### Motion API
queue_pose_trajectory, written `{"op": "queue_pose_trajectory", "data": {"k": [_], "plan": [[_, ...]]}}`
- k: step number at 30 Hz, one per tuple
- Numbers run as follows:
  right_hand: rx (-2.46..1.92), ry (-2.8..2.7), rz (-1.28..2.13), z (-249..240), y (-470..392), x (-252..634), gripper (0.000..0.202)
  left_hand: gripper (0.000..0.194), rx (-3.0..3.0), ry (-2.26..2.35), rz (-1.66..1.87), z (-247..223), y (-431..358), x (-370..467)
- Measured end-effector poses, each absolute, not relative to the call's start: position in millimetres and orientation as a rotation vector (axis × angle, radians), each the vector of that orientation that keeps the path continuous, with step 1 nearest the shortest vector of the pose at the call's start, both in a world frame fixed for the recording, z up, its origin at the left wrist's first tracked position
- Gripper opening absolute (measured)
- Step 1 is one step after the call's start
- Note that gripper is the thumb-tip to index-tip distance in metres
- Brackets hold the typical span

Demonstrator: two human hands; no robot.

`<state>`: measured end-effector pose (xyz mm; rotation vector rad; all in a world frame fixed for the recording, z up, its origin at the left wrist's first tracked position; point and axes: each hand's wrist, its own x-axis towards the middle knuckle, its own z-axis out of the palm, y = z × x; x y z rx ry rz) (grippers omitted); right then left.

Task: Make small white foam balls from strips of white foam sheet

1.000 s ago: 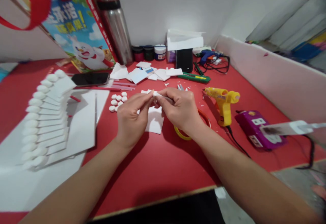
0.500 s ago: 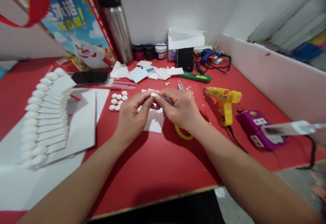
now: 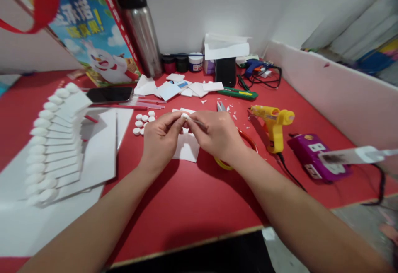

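My left hand (image 3: 161, 136) and my right hand (image 3: 214, 132) meet over the middle of the table. Between their fingertips they pinch a small white round piece (image 3: 185, 116). A thin greyish edge shows along my right fingers; what it is I cannot make out. Beneath the hands lie white card pieces (image 3: 188, 148). Several similar white rounds (image 3: 139, 124) sit just left of my left hand. Partly under my right wrist are scissors (image 3: 221, 106) with red and yellow handles.
At left, white strips tipped with white rounds (image 3: 40, 140) fan out on a white board (image 3: 99, 148). A phone (image 3: 110, 95), card scraps (image 3: 168, 90) and a green cutter (image 3: 239, 93) lie behind. A yellow glue gun (image 3: 273, 128) and purple box (image 3: 311, 153) are at right.
The white round piece has turned in my fingertips and now shows more of its face. My hands have shifted slightly to the left and remain close together.
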<state>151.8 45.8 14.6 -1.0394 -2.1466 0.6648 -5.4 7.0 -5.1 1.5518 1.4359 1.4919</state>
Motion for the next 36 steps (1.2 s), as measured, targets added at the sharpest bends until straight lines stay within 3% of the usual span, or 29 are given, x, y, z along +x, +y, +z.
{"op": "queue_pose_trajectory", "data": {"k": [5,8,11,18,23,30,36], "plan": [[-1.033,-1.419,1.898,24.7,55.9,154.3,0.053,0.019,1.656,1.453,1.455,-3.7,9.4,-12.8],[-0.974,-1.183,2.159,25.6,60.0,157.4,0.043,0.021,1.692,1.456,1.449,-3.5,9.9,-15.4],[-0.86,-1.137,2.208,21.5,60.5,158.3,0.03,0.023,1.687,1.443,1.444,-2.8,9.8,-16.1],[-0.805,-1.392,1.979,11.6,58.5,154.2,0.039,0.021,1.546,1.415,1.484,-2.9,10.0,-11.5],[-0.887,-1.806,1.398,13.3,56.0,152.6,0.044,0.022,1.463,1.407,1.51,-3.8,9.1,-8.5],[-1.006,-2.028,0.605,14.0,42.1,148.8,0.036,0.022,1.445,1.444,1.594,-3.6,3.6,-0.2],[-0.943,-2.106,0.489,18.0,33.5,145.9,0.034,0.022,1.617,1.495,1.648,-2.8,1.4,2.4]]}}
